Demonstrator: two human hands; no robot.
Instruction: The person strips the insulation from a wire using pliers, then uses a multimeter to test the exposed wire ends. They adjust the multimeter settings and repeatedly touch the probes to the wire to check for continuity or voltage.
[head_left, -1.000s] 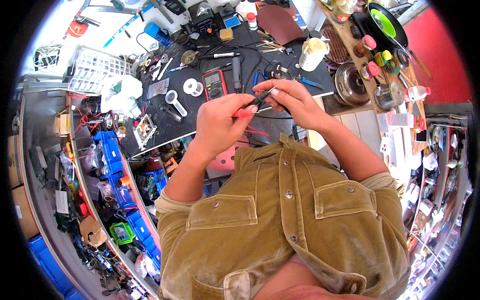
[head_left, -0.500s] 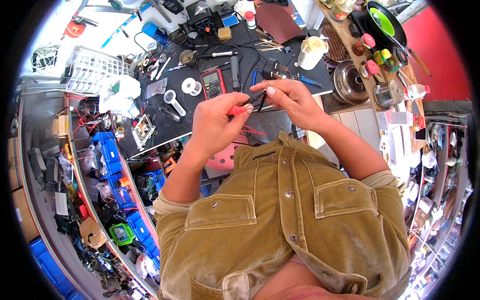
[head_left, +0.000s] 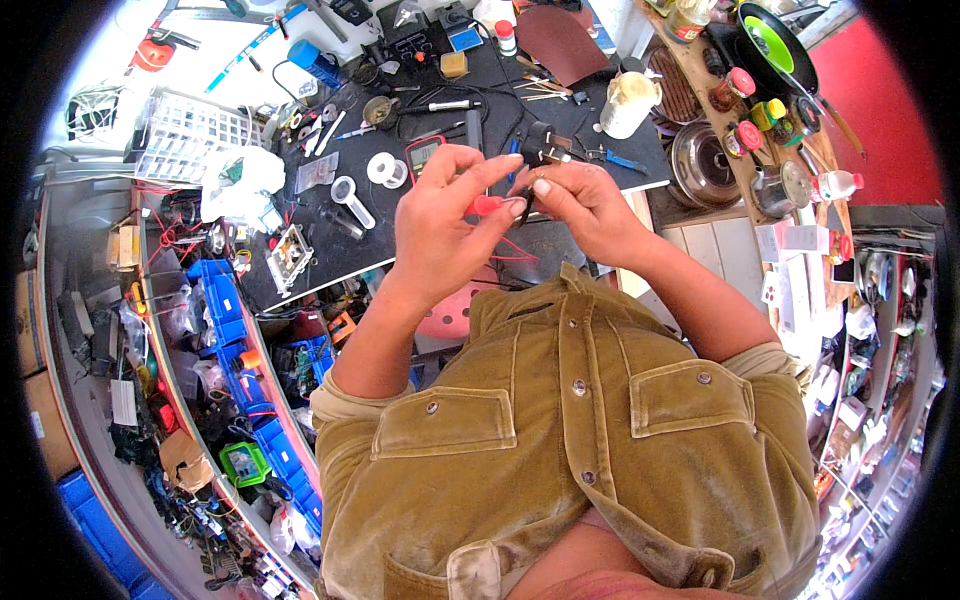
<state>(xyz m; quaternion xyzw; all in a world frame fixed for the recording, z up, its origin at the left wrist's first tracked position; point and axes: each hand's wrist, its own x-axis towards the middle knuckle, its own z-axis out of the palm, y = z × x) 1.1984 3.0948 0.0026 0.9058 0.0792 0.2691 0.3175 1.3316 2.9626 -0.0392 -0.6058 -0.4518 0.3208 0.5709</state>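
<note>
In my left hand (head_left: 432,225) is a red test probe (head_left: 486,205), held against the thumb while the index finger reaches out over it. My right hand (head_left: 588,208) pinches a slim black piece (head_left: 528,204) between thumb and fingertips; its exact kind is too small to tell. The two hands almost meet above the bench's front edge. A thin red wire (head_left: 515,252) hangs below them. Behind my left hand lies a red multimeter (head_left: 424,150), its lower part hidden by the hand.
On the dark bench (head_left: 330,250) are a solder spool (head_left: 384,170), a magnifier (head_left: 350,196), a small metal-framed assembly (head_left: 289,258) and a white jar (head_left: 630,104). Blue bins (head_left: 218,305) fill the left shelf. Jars and a pan (head_left: 776,50) stand on the right-hand shelf.
My left hand has risen and moved right, its index finger now stretched out toward the right hand. The red probe has come closer to the black piece. The view has shifted slightly.
</note>
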